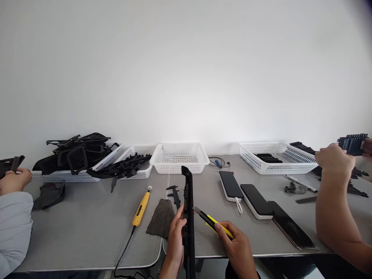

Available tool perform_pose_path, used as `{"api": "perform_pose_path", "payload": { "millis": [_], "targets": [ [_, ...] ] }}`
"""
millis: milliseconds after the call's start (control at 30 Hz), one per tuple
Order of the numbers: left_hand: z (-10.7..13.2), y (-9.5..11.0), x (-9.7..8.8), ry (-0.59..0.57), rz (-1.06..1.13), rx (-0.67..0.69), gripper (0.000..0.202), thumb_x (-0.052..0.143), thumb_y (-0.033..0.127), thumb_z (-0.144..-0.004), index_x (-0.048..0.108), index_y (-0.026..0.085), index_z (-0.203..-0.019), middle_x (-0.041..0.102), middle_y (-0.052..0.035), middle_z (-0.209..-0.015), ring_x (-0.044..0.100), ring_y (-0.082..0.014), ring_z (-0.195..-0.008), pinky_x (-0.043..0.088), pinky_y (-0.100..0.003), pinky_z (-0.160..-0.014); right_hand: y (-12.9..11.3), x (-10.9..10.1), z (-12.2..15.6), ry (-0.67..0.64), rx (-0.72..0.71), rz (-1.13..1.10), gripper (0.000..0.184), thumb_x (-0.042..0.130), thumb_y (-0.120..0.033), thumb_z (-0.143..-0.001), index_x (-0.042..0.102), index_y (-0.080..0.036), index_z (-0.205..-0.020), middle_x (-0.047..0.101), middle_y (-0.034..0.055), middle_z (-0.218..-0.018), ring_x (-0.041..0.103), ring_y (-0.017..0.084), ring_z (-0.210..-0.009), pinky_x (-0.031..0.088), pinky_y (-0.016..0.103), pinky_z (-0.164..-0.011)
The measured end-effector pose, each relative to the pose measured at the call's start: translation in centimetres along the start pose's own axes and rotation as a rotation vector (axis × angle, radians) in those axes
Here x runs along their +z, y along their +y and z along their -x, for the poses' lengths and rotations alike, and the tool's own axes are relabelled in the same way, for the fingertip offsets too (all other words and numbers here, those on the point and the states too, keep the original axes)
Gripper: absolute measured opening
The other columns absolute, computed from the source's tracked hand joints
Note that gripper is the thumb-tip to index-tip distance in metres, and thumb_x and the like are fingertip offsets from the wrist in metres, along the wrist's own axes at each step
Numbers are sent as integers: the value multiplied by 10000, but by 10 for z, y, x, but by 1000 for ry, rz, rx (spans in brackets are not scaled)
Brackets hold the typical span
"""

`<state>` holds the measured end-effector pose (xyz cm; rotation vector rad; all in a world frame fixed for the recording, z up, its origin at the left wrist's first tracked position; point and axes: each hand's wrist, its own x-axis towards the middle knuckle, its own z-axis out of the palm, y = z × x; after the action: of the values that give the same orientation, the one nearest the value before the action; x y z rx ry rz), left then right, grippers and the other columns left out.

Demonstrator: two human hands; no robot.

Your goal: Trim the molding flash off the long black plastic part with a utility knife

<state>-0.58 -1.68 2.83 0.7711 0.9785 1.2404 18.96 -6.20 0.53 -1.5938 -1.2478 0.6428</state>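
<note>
My left hand (176,236) is closed round a long black plastic part (188,209), which stands upright before me over the table's front edge. In my right hand (238,248) is a yellow and black utility knife (213,222). Its blade points up and left, at the right side of the plastic part; whether it touches I cannot tell. A grey cloth (161,219) and a black caliper (174,195) lie just left of and behind my left hand.
A yellow corded rotary tool (141,209) lies left. White baskets (179,167) line the wall, some with black parts (81,153). Phones and power banks (257,201) lie right. Co-workers' hands (16,180) work at both sides, the right one's arm (334,193) reaching over the table.
</note>
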Motion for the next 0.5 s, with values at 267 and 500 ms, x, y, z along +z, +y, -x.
{"api": "perform_pose_path", "payload": {
  "millis": [267, 500],
  "targets": [
    [-1, 0, 2, -42, 51, -2, 633, 661, 358, -801, 686, 224, -1419, 765, -93, -1341, 575, -359, -1419, 407, -487, -1236, 1, -1, 0, -88, -14, 6, 636, 558, -794, -875, 741, -192, -778, 631, 13, -667, 531, 164, -614, 395, 244, -557],
    [-2, -2, -1, -23, 34, 10, 590, 633, 345, -824, 696, 247, -1403, 734, -57, -1399, 490, -311, -1500, 336, -442, -1285, -1, 3, 1, 26, 12, 3, 642, 550, -799, -876, 757, -193, -832, 631, 5, -646, 540, 160, -589, 409, 242, -551]
  ]
}}
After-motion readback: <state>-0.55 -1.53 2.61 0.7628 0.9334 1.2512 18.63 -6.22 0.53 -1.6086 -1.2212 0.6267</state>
